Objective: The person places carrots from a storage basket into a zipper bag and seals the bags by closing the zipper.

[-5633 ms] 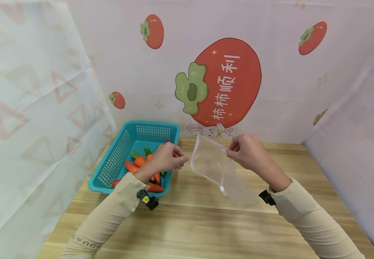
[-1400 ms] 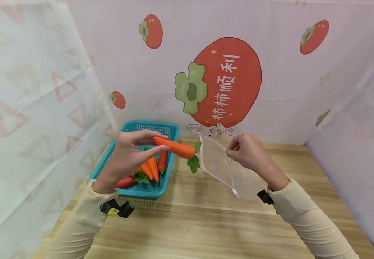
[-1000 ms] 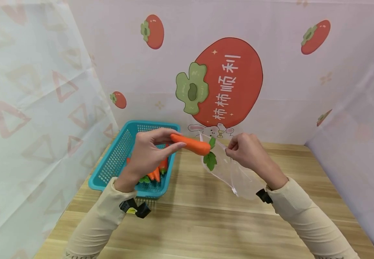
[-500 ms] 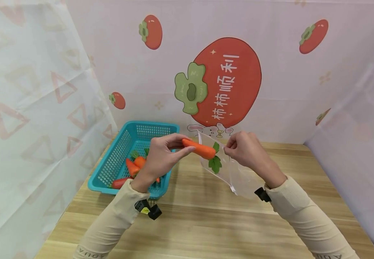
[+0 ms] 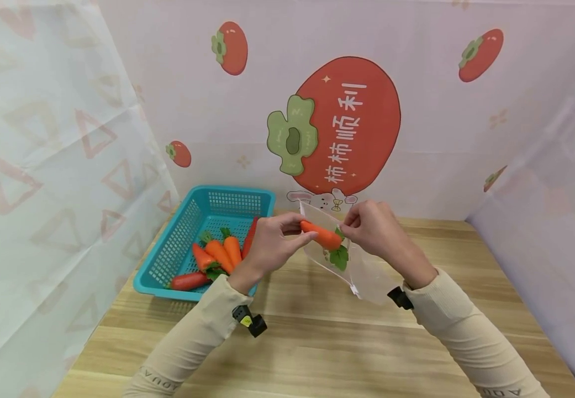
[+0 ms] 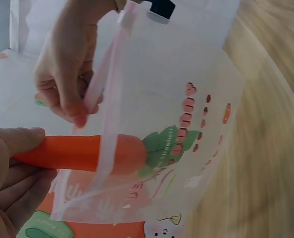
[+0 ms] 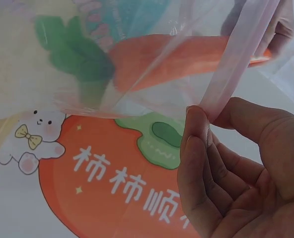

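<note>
My left hand [image 5: 273, 247] pinches an orange carrot [image 5: 323, 236] by its narrow end, thumb on one side and fingers on the other. Leafy end first, the carrot passes through the mouth of a clear zip bag [image 6: 206, 64]; in the left wrist view its green leaves [image 6: 159, 148] show through the printed plastic. My right hand [image 5: 374, 228] pinches the bag's pink zip edge [image 7: 231, 69] between thumb and index finger, holding the mouth apart. A white slider [image 5: 354, 290] sits at the near end of the zip.
On the left of the wooden table [image 5: 297, 354] stands a blue plastic basket [image 5: 168, 243]. Inside lie more carrots [image 5: 220, 255] and red peppers [image 5: 190, 281]. A printed cloth backdrop [image 5: 227, 110] rises behind, with cloth sides left and right.
Earlier the left hand was beside the bag without a carrot; since then it has brought one from the basket side rightward, leaves first, into the bag's mouth. The right hand has stayed nearly still.
</note>
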Motion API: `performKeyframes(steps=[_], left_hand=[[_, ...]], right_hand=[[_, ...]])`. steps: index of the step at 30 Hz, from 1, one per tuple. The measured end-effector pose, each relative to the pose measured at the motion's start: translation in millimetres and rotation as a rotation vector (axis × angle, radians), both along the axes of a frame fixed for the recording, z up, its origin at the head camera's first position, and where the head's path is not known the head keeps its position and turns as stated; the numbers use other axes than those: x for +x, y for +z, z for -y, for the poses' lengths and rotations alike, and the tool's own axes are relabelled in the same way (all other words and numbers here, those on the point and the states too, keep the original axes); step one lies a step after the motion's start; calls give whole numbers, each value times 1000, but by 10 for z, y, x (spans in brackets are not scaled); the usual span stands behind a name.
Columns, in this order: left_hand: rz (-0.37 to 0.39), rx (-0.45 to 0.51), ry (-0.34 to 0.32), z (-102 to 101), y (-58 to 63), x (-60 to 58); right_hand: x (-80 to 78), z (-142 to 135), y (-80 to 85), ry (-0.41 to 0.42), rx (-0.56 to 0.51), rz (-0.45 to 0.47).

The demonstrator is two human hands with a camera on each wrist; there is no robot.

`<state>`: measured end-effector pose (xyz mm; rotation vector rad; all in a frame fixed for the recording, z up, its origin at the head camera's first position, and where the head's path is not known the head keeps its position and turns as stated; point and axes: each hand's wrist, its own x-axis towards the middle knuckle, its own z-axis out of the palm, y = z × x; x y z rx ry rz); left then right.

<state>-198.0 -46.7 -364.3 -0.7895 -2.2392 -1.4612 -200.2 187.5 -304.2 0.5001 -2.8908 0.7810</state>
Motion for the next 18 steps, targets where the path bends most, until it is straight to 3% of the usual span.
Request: performKeyframes(steps=[3, 11, 18], left_hand=[[-3, -27, -14, -93, -49, -29], [-43, -297, -47, -307, -85, -57], [-132, -255, -49, -157, 24, 0]], right_hand=[[2, 3, 2, -1, -4, 5], [-12, 3, 35, -10, 3, -21], [8, -8, 43, -8, -7, -14]])
